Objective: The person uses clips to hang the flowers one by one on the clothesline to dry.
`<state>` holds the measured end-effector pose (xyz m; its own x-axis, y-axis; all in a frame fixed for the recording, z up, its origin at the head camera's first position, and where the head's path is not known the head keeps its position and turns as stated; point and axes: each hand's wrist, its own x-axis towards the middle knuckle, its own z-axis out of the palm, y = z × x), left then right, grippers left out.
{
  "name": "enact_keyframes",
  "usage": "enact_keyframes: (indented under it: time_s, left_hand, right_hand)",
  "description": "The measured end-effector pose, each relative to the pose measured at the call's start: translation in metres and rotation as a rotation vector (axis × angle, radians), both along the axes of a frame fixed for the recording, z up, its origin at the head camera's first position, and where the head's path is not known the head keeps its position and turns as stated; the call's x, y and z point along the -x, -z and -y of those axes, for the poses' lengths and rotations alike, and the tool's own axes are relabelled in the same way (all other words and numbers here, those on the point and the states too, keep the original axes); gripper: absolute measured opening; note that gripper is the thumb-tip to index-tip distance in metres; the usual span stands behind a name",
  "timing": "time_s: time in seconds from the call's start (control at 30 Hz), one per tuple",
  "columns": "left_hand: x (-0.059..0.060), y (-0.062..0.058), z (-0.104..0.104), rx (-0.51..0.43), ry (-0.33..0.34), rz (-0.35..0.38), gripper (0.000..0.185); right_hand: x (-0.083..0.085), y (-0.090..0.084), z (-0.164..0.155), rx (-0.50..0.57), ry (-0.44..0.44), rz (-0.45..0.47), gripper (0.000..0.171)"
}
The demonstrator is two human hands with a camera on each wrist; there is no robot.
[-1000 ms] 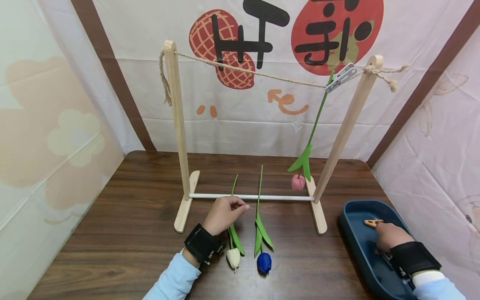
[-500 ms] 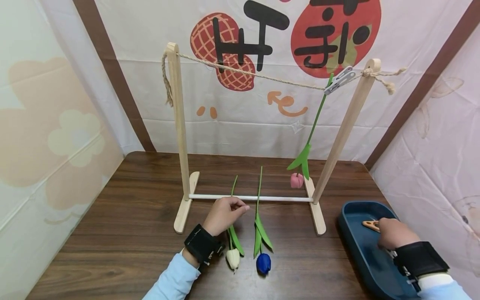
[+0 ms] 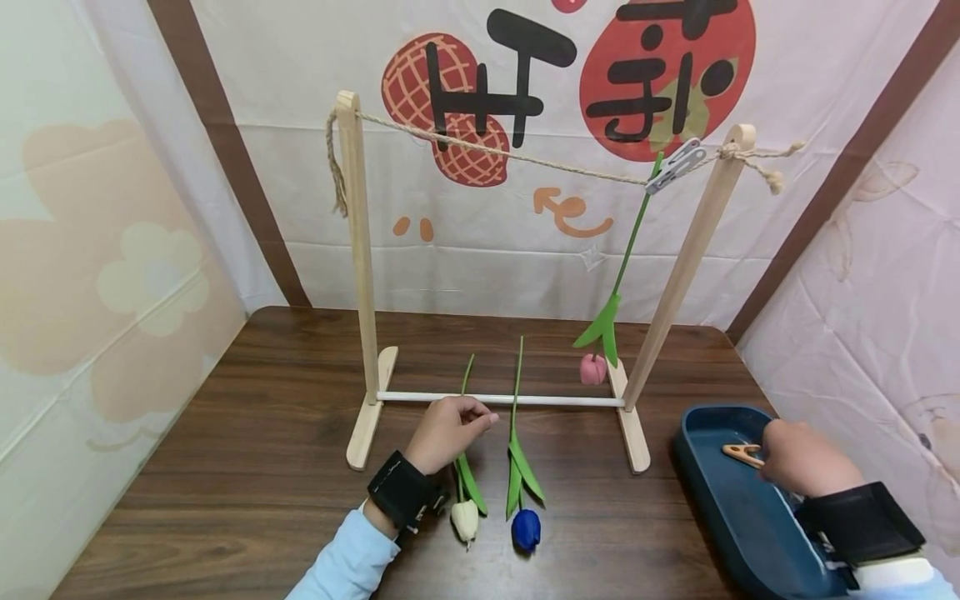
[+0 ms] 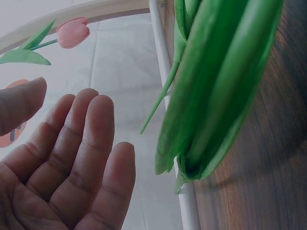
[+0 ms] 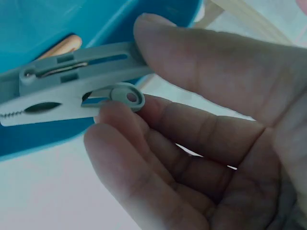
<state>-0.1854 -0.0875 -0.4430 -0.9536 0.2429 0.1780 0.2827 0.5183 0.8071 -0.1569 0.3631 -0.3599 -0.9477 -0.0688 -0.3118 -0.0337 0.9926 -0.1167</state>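
Observation:
My left hand hovers over the stem of a white tulip that lies on the table. In the left wrist view its fingers are straight and hold nothing, with the green leaves just beside them. A blue tulip lies to the right of the white one. My right hand is inside the blue tray. There its thumb and fingers pinch a grey clothespin. A pink tulip hangs head down from the rope, held by a grey clip.
A wooden rack with two posts and a white bottom bar stands mid-table, and both tulip stems pass under the bar. A wooden clothespin lies in the tray. Fabric walls close in the back and both sides.
My right hand has shifted a little to the right inside the tray, beside the wooden clothespin. My left hand and the tulips have stayed put.

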Motion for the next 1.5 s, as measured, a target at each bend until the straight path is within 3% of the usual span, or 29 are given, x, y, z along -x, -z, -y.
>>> enact_keyframes:
  time_s: [0.23, 0.43, 0.53, 0.77, 0.97, 1.3, 1.5]
  left_hand:
    - [0.000, 0.000, 0.000, 0.005, 0.000, 0.002, 0.016]
    - [0.001, 0.001, 0.000, 0.001, -0.002, -0.004, 0.015]
    - [0.002, 0.002, 0.001, 0.000, -0.002, -0.009, 0.015]
    - [0.003, 0.003, 0.001, 0.001, -0.005, 0.002, 0.018]
    - [0.003, 0.002, 0.002, -0.005, -0.005, 0.005, 0.017]
    - [0.003, 0.000, 0.003, -0.008, -0.009, -0.006, 0.013]
    - [0.002, 0.000, 0.003, -0.007, -0.014, 0.000, 0.012]
  right_hand:
    - [-0.005, -0.013, 0.008, 0.015, -0.045, -0.067, 0.016]
    - [-0.010, -0.019, 0.017, 0.048, -0.094, -0.165, 0.043]
    - [-0.012, -0.024, 0.021, 0.057, -0.123, -0.208, 0.049]
    - [-0.015, -0.039, 0.035, 0.073, -0.153, -0.281, 0.040]
    - [-0.015, -0.050, 0.052, 0.095, -0.183, -0.391, 0.043]
    - [-0.011, -0.049, 0.076, 0.162, -0.197, -0.467, 0.016]
    - [-0.008, -0.047, 0.088, 0.235, -0.216, -0.545, 0.022]
